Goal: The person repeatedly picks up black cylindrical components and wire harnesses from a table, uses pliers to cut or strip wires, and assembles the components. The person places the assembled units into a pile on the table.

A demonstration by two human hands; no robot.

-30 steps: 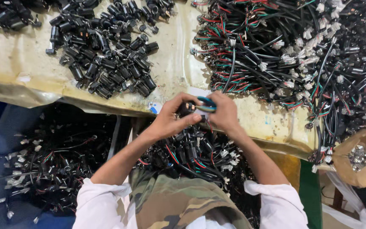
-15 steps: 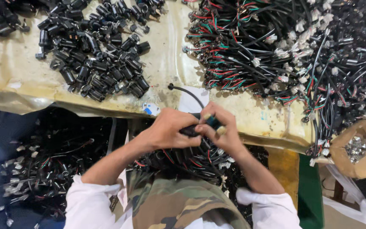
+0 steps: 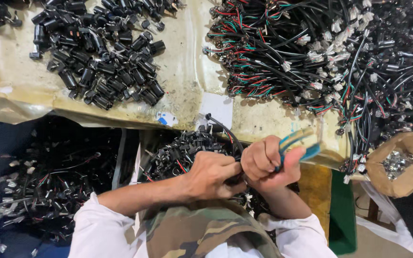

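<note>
Blue-handled pliers [image 3: 298, 143] sit in the right hand [image 3: 266, 165], fingers curled tight round the handles, just below the table [image 3: 187, 81] edge. The left hand [image 3: 211, 174] touches it, fingers closed on a black cable [image 3: 223, 129] that arcs up toward the table. To crimp cleanly, I judge the cable should be kept steady and square to the tool. Under the table edge lies a heap of finished leads [image 3: 178, 150]. On the table are black caps [image 3: 106, 57] to the left and coloured wire bundles [image 3: 311, 52] to the right.
</note>
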